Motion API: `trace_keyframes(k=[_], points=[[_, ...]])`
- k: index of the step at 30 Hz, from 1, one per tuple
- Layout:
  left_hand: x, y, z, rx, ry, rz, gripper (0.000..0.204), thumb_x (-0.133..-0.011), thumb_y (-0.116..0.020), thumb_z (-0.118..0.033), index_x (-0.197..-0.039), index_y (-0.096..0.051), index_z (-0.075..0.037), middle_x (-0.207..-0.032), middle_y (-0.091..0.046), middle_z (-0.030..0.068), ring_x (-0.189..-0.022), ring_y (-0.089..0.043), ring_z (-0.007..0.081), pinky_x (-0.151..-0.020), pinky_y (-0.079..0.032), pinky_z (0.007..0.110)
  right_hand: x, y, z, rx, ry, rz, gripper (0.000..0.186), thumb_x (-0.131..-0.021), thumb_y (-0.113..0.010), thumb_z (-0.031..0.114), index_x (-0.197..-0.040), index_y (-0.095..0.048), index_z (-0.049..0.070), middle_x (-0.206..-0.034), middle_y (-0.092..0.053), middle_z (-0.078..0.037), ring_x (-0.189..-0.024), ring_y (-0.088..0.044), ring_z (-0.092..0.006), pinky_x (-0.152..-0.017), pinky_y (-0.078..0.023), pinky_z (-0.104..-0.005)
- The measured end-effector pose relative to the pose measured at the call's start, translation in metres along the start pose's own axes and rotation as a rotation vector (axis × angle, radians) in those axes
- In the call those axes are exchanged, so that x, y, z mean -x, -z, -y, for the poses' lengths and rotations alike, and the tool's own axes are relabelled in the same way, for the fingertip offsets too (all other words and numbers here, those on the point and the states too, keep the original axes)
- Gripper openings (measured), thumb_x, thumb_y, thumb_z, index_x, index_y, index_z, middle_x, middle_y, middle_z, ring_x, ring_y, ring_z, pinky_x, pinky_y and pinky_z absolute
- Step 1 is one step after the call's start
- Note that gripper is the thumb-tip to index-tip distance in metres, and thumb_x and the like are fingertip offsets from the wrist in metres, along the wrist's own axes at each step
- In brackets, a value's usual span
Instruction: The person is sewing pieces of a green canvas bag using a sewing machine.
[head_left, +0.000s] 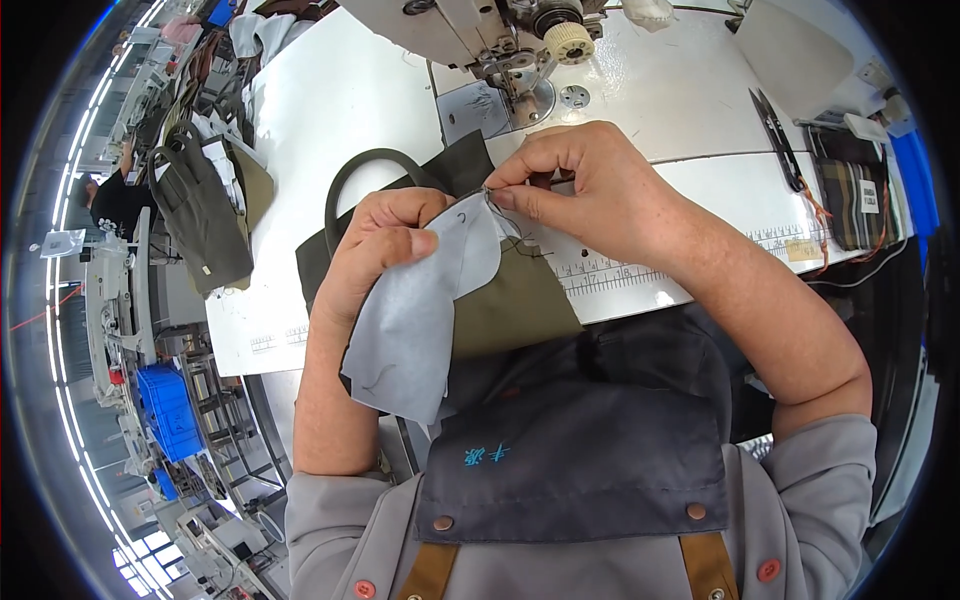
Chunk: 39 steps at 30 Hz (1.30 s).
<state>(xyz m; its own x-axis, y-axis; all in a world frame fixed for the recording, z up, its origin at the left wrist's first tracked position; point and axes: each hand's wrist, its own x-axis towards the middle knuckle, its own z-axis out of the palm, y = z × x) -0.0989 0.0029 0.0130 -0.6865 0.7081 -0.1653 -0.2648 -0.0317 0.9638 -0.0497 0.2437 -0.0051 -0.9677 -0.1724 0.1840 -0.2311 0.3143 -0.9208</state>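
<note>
Olive fabric piece, backed in pale grey, lies partly hidden by my own hands. Which layers meet under my left fingers I cannot make out, nor whether the dark looped handle beyond is joined to it. Dark loose threads near the upper corner are too fine to follow. At the top, the sewing machine is cut off by the picture's edge.

The piece is between my hands, over the near edge of the white table, its grey flap hanging toward my lap.

My left hand is closed on the grey flap, thumb pressed on top, fingers curled. My right hand reaches in from the right, wrist bent, elbow out; its thumb and index finger pinch the upper corner, though whether a thread is caught there too I cannot tell.
</note>
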Motion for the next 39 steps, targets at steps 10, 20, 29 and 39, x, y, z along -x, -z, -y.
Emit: trace_keyframes(k=[10, 20, 29, 39], points=[[0.001, 0.001, -0.002, -0.061, 0.012, -0.006, 0.025, -0.075, -0.066, -0.022, -0.069, -0.048, -0.005, -0.070, -0.047, -0.0013, -0.062, -0.040, 0.0076, -0.056, -0.031, 0.026, 0.001, -0.005, 0.007, 0.120, 0.148, -0.085, 0.015, -0.086, -0.075, 0.017, -0.094, -0.079, 0.005, -0.080, -0.073, -0.010, -0.073, -0.071, -0.0239, -0.068, -0.056, -0.0358], [-0.004, -0.001, -0.006, -0.342, -0.091, 0.136, 0.025, -0.076, -0.066, -0.021, -0.072, -0.052, 0.000, -0.072, -0.048, 0.0004, -0.066, -0.044, 0.0110, -0.060, -0.035, 0.028, 0.001, -0.008, 0.007, 0.155, 0.137, -0.102, 0.013, -0.082, -0.072, 0.017, -0.086, -0.075, 0.005, -0.077, -0.072, -0.010, -0.075, -0.071, -0.0276, -0.068, -0.056, -0.0390], [-0.003, -0.001, 0.001, 0.106, -0.049, -0.024, 0.034, -0.084, -0.064, -0.024, -0.066, -0.041, -0.007, -0.067, -0.048, 0.0056, -0.061, -0.047, 0.0157, -0.054, -0.040, 0.030, -0.002, 0.002, 0.003, -0.150, -0.031, 0.048, 0.018, -0.092, -0.071, 0.015, -0.097, -0.076, -0.001, -0.084, -0.076, -0.014, -0.077, -0.073, -0.0228, -0.073, -0.056, -0.0336], [-0.004, 0.000, 0.000, 0.158, -0.039, -0.012, 0.031, -0.082, -0.061, -0.020, -0.066, -0.038, -0.008, -0.067, -0.047, 0.0060, -0.061, -0.045, 0.0163, -0.054, -0.039, 0.031, 0.001, 0.004, 0.006, -0.105, 0.007, 0.056, 0.017, -0.097, -0.066, 0.010, -0.103, -0.077, -0.002, -0.090, -0.077, -0.016, -0.083, -0.074, -0.0228, -0.077, -0.057, -0.0345]])
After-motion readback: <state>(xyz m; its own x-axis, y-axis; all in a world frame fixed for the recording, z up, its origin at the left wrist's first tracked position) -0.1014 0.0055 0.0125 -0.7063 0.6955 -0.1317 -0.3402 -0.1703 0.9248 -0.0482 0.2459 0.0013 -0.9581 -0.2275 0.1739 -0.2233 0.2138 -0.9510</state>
